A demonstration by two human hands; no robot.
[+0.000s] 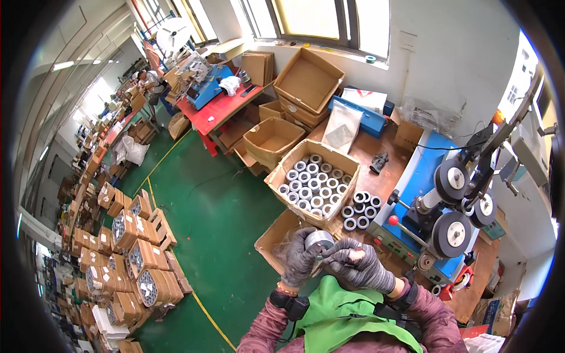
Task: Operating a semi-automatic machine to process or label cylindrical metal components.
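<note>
In front of my body, my gloved left hand [299,262] is wrapped round a short silver-grey metal ring [319,238]. My right hand [364,265], gloved as well, has its fingers curled together against the ring's near right side. What those fingers pinch, if anything, is hidden. Just beyond my hands is an open cardboard box [333,154] filled with rows of similar rings [305,193]. A loose group of rings [356,216] lies on the brown table to the right of that box.
To the right stands a blue machine [416,170] with black rollers [452,234] and a red-knobbed lever [393,220]. An open carton [275,238] sits below the ring box. Empty boxes [309,79] are stacked farther off. Stacked cartons [154,288] stand on pallets at left. A person [154,88] works far back.
</note>
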